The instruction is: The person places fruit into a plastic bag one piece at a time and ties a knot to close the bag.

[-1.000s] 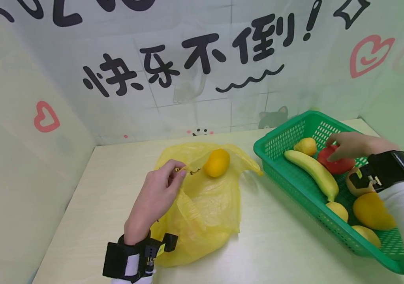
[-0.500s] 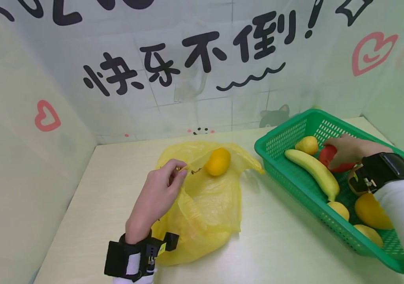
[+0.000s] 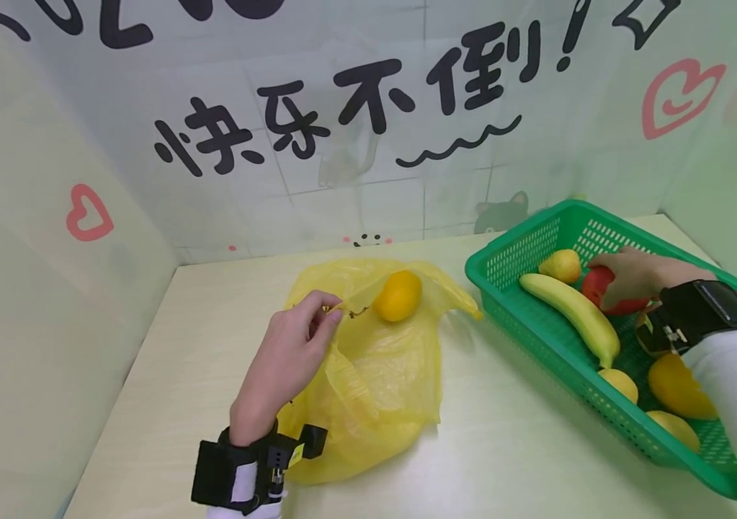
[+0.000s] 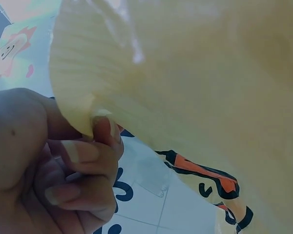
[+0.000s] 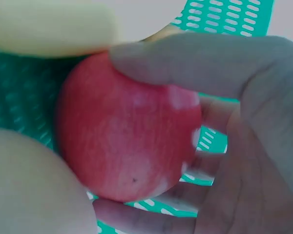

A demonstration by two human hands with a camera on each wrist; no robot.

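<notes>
My left hand [image 3: 290, 353] pinches the mouth edge of a thin yellow plastic bag [image 3: 381, 382] between thumb and fingertips, the edge lifted off the table. The left wrist view shows the bag film [image 4: 195, 87] filling most of the picture beside the curled fingers. An orange-yellow, mango-like fruit [image 3: 398, 296] lies at the bag's far part. Inside the green basket [image 3: 530, 360] on the right, my right hand [image 3: 637, 277] grips a red apple [image 3: 597, 283]. In the right wrist view the thumb lies over the apple [image 5: 127, 131] and the fingers curl round its other side.
Around the apple in the basket lie a banana [image 3: 572, 317], a small yellow pear-like fruit [image 3: 560, 266], a large orange-yellow fruit [image 3: 679, 387] and smaller yellow ones [image 3: 674, 430]. A printed curtain [image 3: 355, 209] stands behind the pale table [image 3: 180, 346], with side walls left and right.
My right hand has lowered onto the apple, its fingers closing round it. The left hand keeps its pinch on the bag, nearly still.
</notes>
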